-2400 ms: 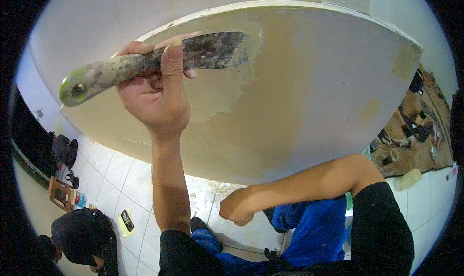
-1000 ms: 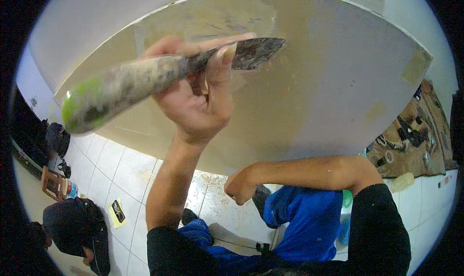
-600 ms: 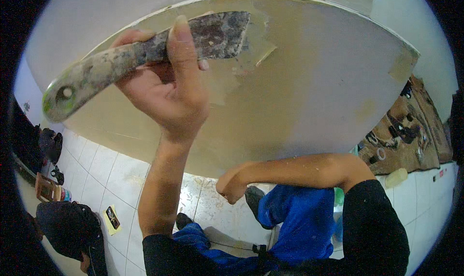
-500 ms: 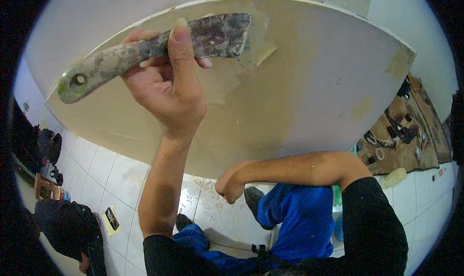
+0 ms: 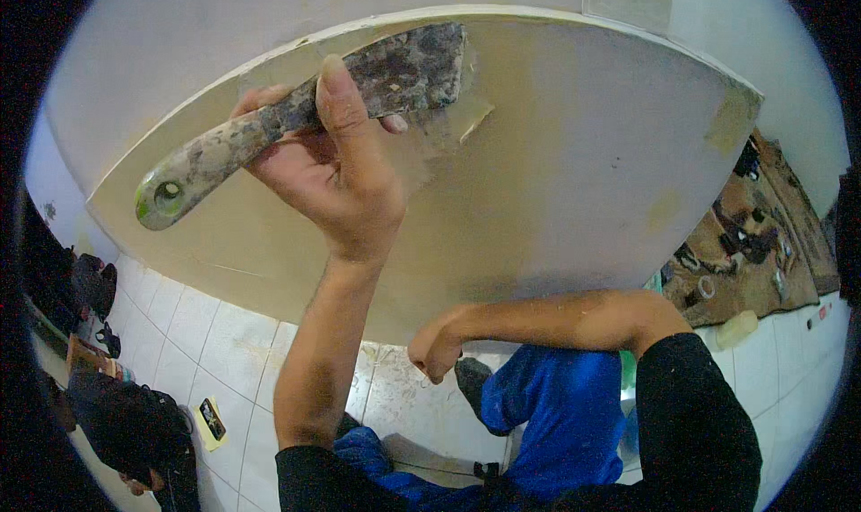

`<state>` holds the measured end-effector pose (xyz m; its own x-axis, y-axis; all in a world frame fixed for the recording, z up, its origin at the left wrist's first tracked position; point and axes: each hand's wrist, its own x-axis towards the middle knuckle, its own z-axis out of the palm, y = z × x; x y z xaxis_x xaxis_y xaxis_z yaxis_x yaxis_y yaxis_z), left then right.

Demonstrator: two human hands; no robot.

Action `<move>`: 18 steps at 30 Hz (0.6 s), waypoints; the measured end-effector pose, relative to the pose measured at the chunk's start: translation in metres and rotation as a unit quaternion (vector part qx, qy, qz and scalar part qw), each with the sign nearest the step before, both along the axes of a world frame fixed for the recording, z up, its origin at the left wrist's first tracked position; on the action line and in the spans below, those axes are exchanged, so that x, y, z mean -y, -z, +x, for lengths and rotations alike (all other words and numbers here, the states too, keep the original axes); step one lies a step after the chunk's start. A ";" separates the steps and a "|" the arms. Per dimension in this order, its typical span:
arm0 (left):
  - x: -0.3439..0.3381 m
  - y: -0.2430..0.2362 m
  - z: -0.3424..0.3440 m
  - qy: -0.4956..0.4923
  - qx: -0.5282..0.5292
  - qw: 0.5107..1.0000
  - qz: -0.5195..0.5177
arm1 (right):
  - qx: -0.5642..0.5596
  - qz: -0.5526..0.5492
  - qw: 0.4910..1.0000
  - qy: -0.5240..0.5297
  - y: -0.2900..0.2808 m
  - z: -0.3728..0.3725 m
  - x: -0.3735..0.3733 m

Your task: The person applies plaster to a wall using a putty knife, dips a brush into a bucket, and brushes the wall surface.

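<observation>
My left hand (image 5: 345, 167) is raised in front of a large pale panel (image 5: 574, 180) and grips a putty knife (image 5: 404, 68). Its thumb presses along the neck of the tool. The blade is dark and crusted, pointing right near the panel's top edge. The spotted grey handle with a hanging hole slants down to the left. Whether the blade touches the panel, I cannot tell. Just right of it, a small pale ridge (image 5: 477, 125) marks the beige surface. Lower down, my right hand (image 5: 437, 346) hangs bent at the wrist by the panel's bottom edge, fingers curled, with nothing showing in them.
White floor tiles (image 5: 188, 333) with crumbs lie below the panel. At right, a brown cloth (image 5: 753, 243) holds scattered tools and a roll of tape. A person in black (image 5: 130, 427) is at the lower left, near a phone-like dark object (image 5: 212, 420) on yellow paper.
My left hand has shifted right and slightly down. The putty knife's handle end has swung lower, so the tool slants more steeply. The view has moved a little; my right hand keeps its pose.
</observation>
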<state>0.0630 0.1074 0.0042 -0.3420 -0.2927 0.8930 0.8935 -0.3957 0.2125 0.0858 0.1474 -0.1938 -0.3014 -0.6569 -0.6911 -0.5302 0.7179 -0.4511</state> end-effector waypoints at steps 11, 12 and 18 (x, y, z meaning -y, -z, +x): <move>-0.003 -0.003 0.003 0.062 0.003 0.998 -0.027 | -0.006 0.100 0.995 0.025 -0.003 -0.001 0.068; -0.003 -0.005 0.001 0.069 -0.005 0.997 -0.016 | -0.012 0.111 0.993 0.033 0.000 -0.002 0.073; 0.003 -0.010 0.006 0.079 0.011 0.993 -0.084 | -0.007 0.119 0.993 -0.007 0.005 0.011 0.093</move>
